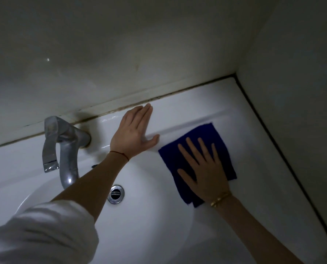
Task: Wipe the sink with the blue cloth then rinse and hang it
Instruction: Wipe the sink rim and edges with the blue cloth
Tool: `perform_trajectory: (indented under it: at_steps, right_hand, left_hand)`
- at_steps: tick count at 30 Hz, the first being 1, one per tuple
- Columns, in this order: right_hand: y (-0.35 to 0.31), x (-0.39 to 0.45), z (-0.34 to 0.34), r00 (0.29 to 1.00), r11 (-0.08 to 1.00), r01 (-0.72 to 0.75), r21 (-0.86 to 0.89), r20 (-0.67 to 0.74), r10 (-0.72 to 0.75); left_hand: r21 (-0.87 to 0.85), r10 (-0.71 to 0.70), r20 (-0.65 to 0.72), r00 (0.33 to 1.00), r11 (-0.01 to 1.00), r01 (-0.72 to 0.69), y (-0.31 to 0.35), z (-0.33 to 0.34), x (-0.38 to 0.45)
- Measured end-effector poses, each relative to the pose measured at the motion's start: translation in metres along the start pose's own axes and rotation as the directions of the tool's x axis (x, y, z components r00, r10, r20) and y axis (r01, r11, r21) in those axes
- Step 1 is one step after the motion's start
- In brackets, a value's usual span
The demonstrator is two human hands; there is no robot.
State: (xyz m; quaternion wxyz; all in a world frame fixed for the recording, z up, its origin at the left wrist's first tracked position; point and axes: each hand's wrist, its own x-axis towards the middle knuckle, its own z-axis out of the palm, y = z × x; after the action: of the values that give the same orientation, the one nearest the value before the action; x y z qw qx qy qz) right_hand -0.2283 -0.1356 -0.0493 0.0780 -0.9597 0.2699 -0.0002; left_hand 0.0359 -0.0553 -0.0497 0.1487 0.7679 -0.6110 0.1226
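White sink [177, 115] ledge is mid-wipe: right hand [202, 168] presses flat on the blue cloth [202, 134] far right, left hand [134, 130] rests open beside it, rinsing and hanging still to go.

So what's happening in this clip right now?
A person is wiping a white sink. The right hand lies flat, fingers spread, pressing a folded blue cloth on the ledge to the right of the basin. The left hand rests open and flat on the back ledge, between the cloth and the chrome faucet. No water is seen running, and the drain is uncovered. Rinsing and hanging are not yet done.
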Motion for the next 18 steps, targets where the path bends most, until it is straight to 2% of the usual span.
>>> perform_trajectory:
  at_steps: [2, 3, 7, 9, 12, 14, 15, 18]
  right_hand:
    - [0.013, 0.001, -0.002, 0.999, 0.999, 0.035, 0.002, -0.009, -0.035]
    - [0.021, 0.005, -0.002, 1.0, 1.0, -0.006, -0.009, -0.021, 0.006]
    - [0.022, 0.026, -0.003, 0.941, 0.945, -0.326, 0.011, -0.093, 0.325]
    - [-0.001, 0.027, 0.0, 0.955, 0.958, -0.288, 0.009, -0.072, 0.288]
    - [-0.011, 0.012, 0.005, 0.999, 0.999, -0.033, -0.009, -0.025, 0.033]
    - [0.006, 0.007, 0.002, 0.999, 0.999, 0.042, 0.003, -0.033, -0.042]
    - [0.017, 0.007, 0.001, 0.999, 1.0, 0.011, 0.004, -0.042, -0.011]
    - [0.04, 0.02, -0.002, 0.967, 0.97, -0.24, 0.037, -0.081, 0.242]
  left_hand:
    - [-0.001, -0.003, -0.015, 1.0, 1.0, 0.003, 0.0, 0.0, 0.0]
    - [0.0, -0.001, -0.022, 1.0, 1.0, 0.001, 0.0, 0.0, 0.0]
    - [0.001, 0.006, -0.028, 1.0, 1.0, -0.006, 0.001, 0.001, 0.0]
    - [0.004, 0.006, -0.025, 1.0, 1.0, -0.006, 0.001, 0.001, 0.0]
    - [-0.001, 0.004, -0.006, 1.0, 1.0, -0.004, 0.001, 0.001, 0.0]
    - [-0.008, 0.001, -0.015, 1.0, 1.0, -0.001, 0.0, 0.001, -0.001]
    - [-0.008, 0.0, -0.021, 1.0, 1.0, 0.0, 0.0, 0.002, -0.001]
    - [-0.002, 0.0, -0.022, 1.0, 1.0, 0.0, 0.0, 0.001, -0.001]
